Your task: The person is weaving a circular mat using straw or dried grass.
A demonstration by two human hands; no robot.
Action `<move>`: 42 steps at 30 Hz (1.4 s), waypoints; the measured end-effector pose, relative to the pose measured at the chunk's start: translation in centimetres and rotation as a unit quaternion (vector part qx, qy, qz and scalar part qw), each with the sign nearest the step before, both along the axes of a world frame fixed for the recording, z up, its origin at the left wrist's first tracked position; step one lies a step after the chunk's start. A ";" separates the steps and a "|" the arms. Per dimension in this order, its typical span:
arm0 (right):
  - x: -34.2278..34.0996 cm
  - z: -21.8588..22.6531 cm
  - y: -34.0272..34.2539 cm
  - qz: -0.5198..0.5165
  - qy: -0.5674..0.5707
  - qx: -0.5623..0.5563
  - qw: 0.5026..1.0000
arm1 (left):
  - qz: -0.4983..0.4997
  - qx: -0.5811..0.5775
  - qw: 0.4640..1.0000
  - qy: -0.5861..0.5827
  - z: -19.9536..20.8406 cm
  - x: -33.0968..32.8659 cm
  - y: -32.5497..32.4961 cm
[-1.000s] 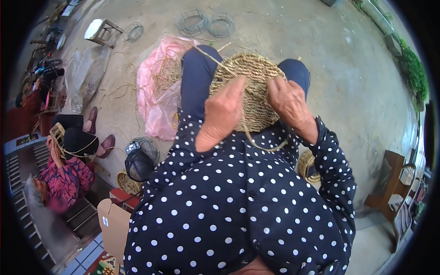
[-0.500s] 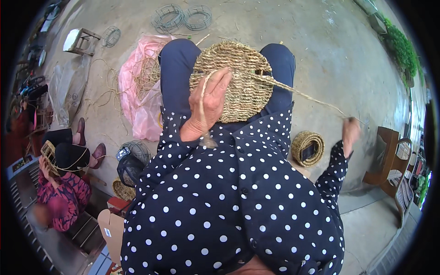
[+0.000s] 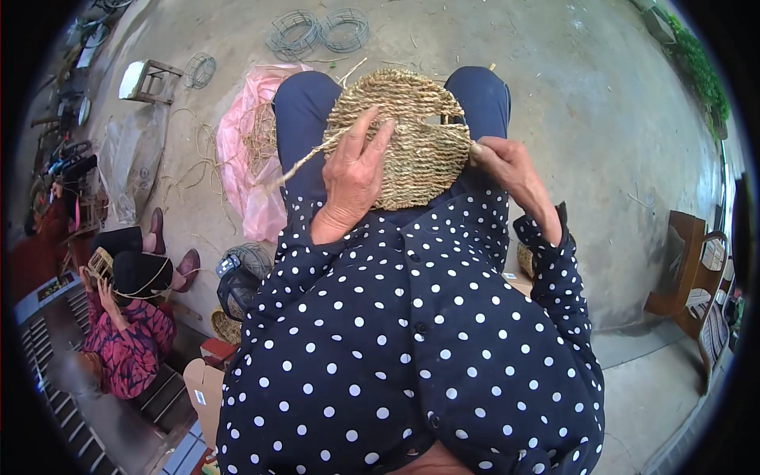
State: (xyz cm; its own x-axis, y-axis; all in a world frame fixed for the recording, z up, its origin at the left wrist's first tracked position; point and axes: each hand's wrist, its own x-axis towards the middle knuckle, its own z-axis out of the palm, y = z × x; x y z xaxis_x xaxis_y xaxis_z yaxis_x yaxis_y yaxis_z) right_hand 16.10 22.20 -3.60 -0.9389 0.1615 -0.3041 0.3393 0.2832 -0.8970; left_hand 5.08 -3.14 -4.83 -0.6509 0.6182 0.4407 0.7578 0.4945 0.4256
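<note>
Woven disc (image 3: 421, 154) partly behind left grip (image 3: 353, 180)

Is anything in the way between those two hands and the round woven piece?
Nothing visible: the left hand lies over the left part of the round woven piece, and the right hand pinches cord at its right edge.

A round straw-coloured woven-fibre panel (image 3: 419, 168) lies under the left hand (image 3: 354, 176), its right edge at the right hand (image 3: 511, 168). Left of the left hand: a pink plastic sheet (image 3: 253, 204); farther left and forward, a white-topped wooden stool (image 3: 150, 81). Ahead of it: round grey wire frames (image 3: 321, 34).
</note>
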 end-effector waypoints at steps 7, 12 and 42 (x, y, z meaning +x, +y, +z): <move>3.5 -5.3 3.2 -0.134 0.028 -0.002 0.991 | -0.024 -0.040 0.999 -0.004 0.5 0.1 0.1; 6.0 -4.7 6.1 -0.284 0.030 -0.005 0.958 | 0.005 -0.041 0.999 0.014 0.3 0.2 0.3; -4.3 0.1 -2.5 0.007 0.224 0.298 0.928 | -0.070 -0.044 0.976 -0.203 1.9 2.7 6.2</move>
State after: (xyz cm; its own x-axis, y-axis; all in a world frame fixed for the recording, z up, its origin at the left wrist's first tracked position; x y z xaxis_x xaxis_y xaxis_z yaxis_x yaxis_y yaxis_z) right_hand 11.84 19.74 -3.50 -0.9524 0.1632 0.2575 -0.0375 0.7757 -0.6300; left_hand 7.79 3.08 -2.91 -0.6677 0.7368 0.1059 0.5984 0.4467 0.6651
